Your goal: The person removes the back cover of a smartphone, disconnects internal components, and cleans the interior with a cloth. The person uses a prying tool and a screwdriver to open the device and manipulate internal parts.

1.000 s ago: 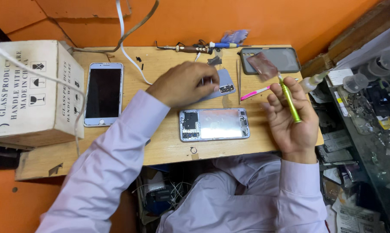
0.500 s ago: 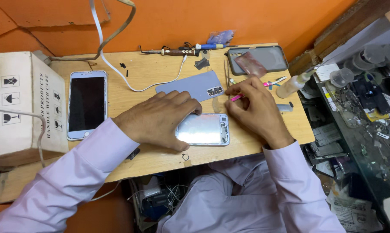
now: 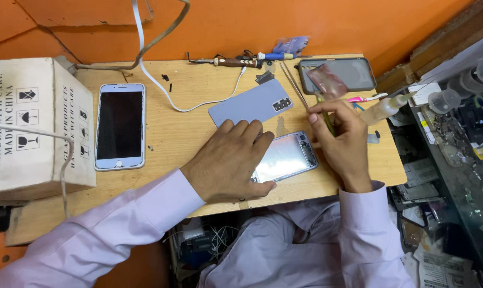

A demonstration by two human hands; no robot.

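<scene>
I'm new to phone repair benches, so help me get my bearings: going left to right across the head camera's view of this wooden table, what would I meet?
Cardboard box → white phone → left hand pressing the opened phone → right hand holding a thin tool → clear squeeze bottle.

Grey-blue back cover (image 3: 250,102), orange wall (image 3: 305,24)

White phone (image 3: 119,126), cardboard box (image 3: 33,128).

Bright, even light falls from above; soft short shadows sit under the hands; a pale sheen glares off the opened phone (image 3: 284,157); edges bow slightly; the focus is sharp throughout.
</scene>
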